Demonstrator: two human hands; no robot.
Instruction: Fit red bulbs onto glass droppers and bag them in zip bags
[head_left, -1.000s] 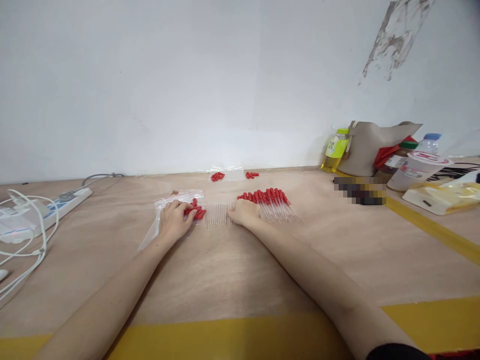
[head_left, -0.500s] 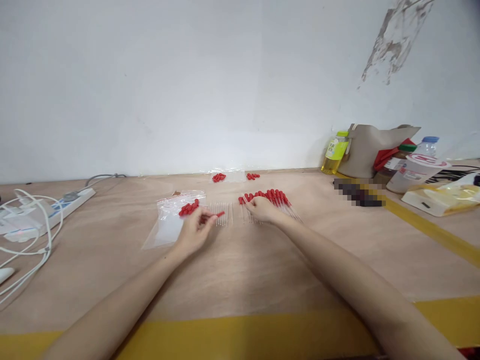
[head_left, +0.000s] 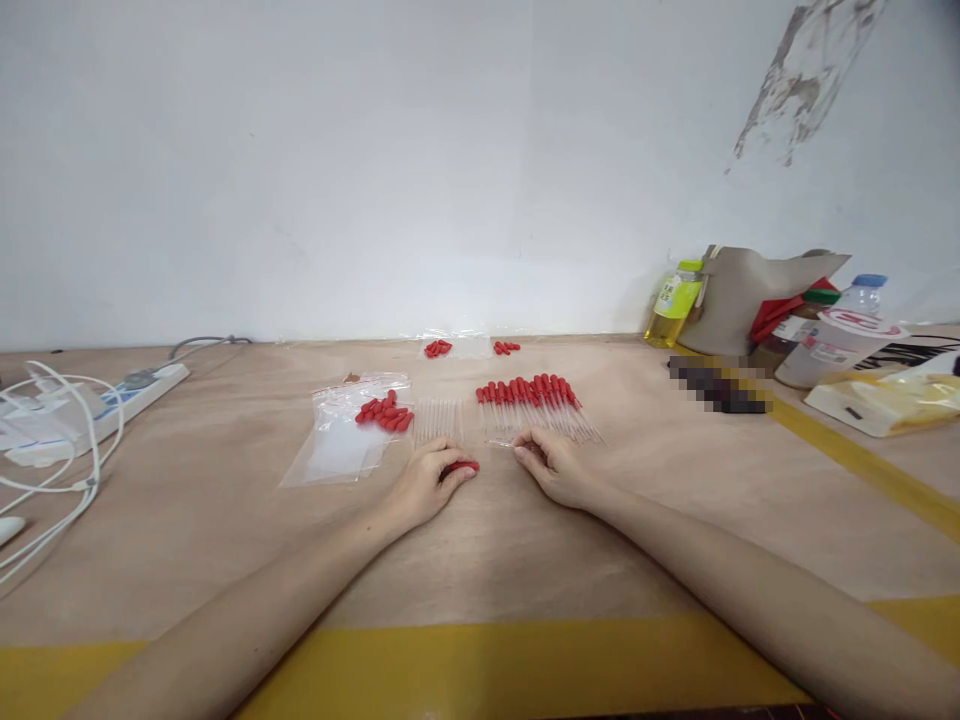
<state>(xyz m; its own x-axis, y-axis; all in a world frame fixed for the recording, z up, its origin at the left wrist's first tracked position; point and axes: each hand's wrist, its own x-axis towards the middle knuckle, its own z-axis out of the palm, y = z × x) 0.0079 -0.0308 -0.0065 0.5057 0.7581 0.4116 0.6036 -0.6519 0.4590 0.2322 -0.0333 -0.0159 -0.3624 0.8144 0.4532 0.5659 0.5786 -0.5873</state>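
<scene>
Just below the frame's centre, our left hand (head_left: 431, 484) pinches a red cap (head_left: 469, 466) between thumb and fingers; our right hand (head_left: 561, 470), to its right, grips a thin tube (head_left: 499, 443). Higher up, we see bare tubes (head_left: 439, 418) in a row, capped tubes (head_left: 529, 393) rightward, loose caps (head_left: 384, 412) on a plastic bag (head_left: 334, 455) leftward.

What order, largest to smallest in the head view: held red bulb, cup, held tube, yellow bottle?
1. cup
2. yellow bottle
3. held red bulb and held tube: unsure, both small and partly hidden.
</scene>
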